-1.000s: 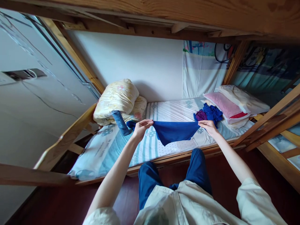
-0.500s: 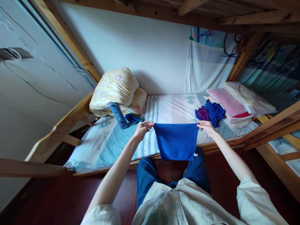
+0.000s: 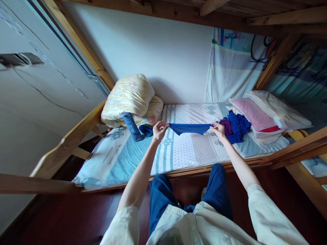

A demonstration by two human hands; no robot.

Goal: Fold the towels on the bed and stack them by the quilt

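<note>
A blue cloth [image 3: 189,128] is stretched between my two hands over the middle of the bed. My left hand [image 3: 160,130] pinches its left corner, and my right hand [image 3: 218,130] pinches the right one. The cloth's top edge is taut, while its lower part is seen foreshortened and swings away from me. Just behind my right hand lies a heap of crumpled blue and purple clothes [image 3: 235,126]. Left of my left hand, a rolled blue garment [image 3: 132,126] leans against the quilt, beside a small dark blue folded piece [image 3: 145,130].
The lower bunk's mattress [image 3: 122,160] has a patterned white and blue sheet. A bundled cream quilt [image 3: 130,95] sits at the left end, pillows [image 3: 258,114] at the right. Wooden rails [image 3: 298,146] frame the bed, with the upper bunk [image 3: 176,13] overhead.
Both hands have risen slightly and moved forward over the bed. The cloth, which hung down as a broad panel before my knees, has swung away and now shows as a narrow strip.
</note>
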